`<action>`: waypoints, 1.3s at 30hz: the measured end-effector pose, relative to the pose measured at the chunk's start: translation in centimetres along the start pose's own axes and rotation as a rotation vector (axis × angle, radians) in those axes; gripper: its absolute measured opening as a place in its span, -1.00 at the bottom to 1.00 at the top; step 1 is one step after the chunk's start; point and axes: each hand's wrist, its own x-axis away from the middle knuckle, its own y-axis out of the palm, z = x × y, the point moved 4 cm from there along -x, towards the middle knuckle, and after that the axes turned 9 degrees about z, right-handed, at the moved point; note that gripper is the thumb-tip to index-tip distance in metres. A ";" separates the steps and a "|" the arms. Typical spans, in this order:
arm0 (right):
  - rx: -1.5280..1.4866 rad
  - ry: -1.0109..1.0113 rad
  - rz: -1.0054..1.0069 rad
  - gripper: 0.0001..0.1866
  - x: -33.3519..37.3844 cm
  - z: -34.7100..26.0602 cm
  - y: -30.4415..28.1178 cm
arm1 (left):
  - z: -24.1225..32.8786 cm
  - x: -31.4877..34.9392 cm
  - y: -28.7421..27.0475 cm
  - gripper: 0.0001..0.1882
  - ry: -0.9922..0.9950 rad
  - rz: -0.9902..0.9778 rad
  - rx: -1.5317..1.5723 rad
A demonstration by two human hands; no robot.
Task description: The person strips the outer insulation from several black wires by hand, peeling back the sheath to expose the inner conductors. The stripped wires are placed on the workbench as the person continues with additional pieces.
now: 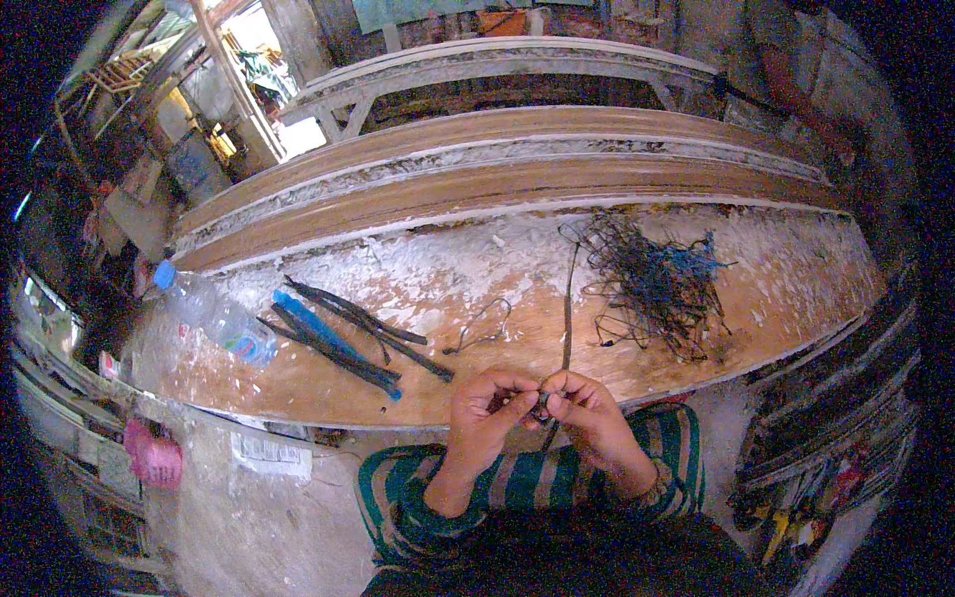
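My left hand (484, 416) and my right hand (594, 420) meet at the table's near edge, thumbs and fingertips pinched on a dark cord (568, 318). The cord runs from the hands away across the table top, beside a tangled heap of black and blue strings (657, 284) on the right. A short end hangs below my fingers. What exactly is between the fingertips is small and partly hidden. Left of the hands lie several black strips (358, 318) and a blue strip (316, 323). A thin loose string (482, 323) curls between them and the cord.
A clear plastic bottle (214, 310) with a blue cap lies at the table's left. The wooden table (418, 393) is spotted with white flakes. Long boards (477, 164) line its far side, with a bench behind. A pink bag (154, 455) is at lower left.
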 end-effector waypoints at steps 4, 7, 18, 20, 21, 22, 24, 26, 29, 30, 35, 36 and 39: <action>-0.160 0.030 0.053 -0.87 -0.1 0.4 -0.1 | 0.4 0.0 0.2 -0.86 0.107 -0.044 -0.202; -0.166 0.030 0.086 -0.91 0.2 0.1 -0.2 | 0.9 0.2 0.3 -0.82 0.157 -0.086 -0.219; 0.158 -0.112 0.084 -0.83 0.2 -0.1 -0.4 | 0.8 -0.3 -0.1 -0.87 0.021 -0.263 -0.069; 0.197 -0.139 0.097 -0.79 0.1 -0.1 -0.5 | 0.5 -0.4 -0.2 -0.90 -0.009 -0.268 -0.035; 0.226 -0.139 0.104 -0.78 0.1 -0.1 -0.5 | 0.2 -0.3 -0.2 -0.92 -0.035 -0.243 -0.025; 0.283 -0.138 0.121 -0.76 0.1 -0.1 -0.6 | 0.1 -0.3 -0.3 -0.94 -0.043 -0.216 -0.038; 0.359 -0.218 0.110 -0.75 0.1 -0.4 -0.4 | -0.4 -0.3 -0.3 -0.96 -0.149 -0.211 0.111; 0.389 -0.261 0.123 -0.74 0.2 -0.6 -0.2 | -0.7 -0.3 -0.3 -0.97 -0.203 -0.188 0.157; 0.335 -0.317 0.116 -0.72 0.5 -0.7 0.2 | -0.9 -0.4 -0.8 -0.97 -0.218 -0.067 0.105; 0.326 -0.366 0.081 -0.71 0.6 -0.7 0.5 | -0.8 -0.5 -1.2 -0.97 -0.209 0.015 0.085; 0.302 -0.422 -0.039 -0.71 0.4 -0.7 1.1 | -0.7 -0.8 -1.5 -0.97 -0.146 0.141 0.155; 0.288 -0.405 -0.026 -0.71 0.4 -0.7 1.2 | -0.6 -0.9 -1.5 -0.97 -0.121 0.128 0.160; 0.354 -0.367 0.013 -0.76 0.6 -1.0 1.1 | -0.3 -1.0 -1.5 -0.97 -0.060 0.102 0.099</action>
